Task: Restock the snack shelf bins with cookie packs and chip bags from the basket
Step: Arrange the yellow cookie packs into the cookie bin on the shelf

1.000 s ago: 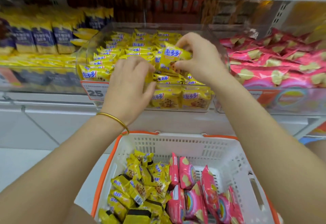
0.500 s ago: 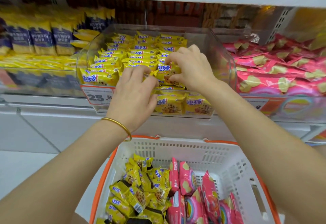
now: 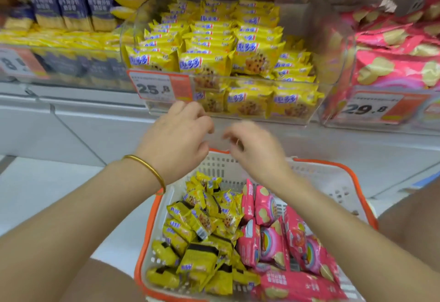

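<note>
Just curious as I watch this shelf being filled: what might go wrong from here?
The clear cookie bin already looks packed, its front packs above the rim, so more could slide out. In the basket, yellow cookie packs touch pink chip bags, so the empty left hand or right hand might grab the wrong kind.

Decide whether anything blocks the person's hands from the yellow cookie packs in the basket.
Nothing visible does. The left hand and right hand hover empty over the basket rim, and the cookie packs lie uncovered below, beside the pink chip bags.
</note>
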The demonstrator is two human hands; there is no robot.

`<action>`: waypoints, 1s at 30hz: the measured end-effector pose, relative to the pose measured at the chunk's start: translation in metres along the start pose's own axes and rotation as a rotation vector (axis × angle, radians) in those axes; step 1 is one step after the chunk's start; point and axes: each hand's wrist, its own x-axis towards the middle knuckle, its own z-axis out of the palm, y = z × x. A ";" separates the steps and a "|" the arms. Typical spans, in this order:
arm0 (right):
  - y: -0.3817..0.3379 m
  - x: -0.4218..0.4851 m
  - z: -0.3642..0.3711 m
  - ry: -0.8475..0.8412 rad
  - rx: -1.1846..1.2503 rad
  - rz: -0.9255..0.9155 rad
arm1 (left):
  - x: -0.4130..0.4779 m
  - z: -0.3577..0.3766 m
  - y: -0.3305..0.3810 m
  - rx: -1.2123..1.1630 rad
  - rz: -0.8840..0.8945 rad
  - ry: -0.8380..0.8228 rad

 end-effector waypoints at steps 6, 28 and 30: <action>0.041 -0.035 0.140 -0.736 0.096 0.365 | -0.013 0.015 -0.014 0.111 -0.070 -0.311; 0.036 -0.010 -0.025 -0.667 1.046 0.530 | 0.029 0.028 0.016 -0.461 -0.155 -0.402; 0.026 -0.006 -0.047 -0.582 0.916 0.416 | 0.036 0.018 0.018 -0.522 -0.139 -0.278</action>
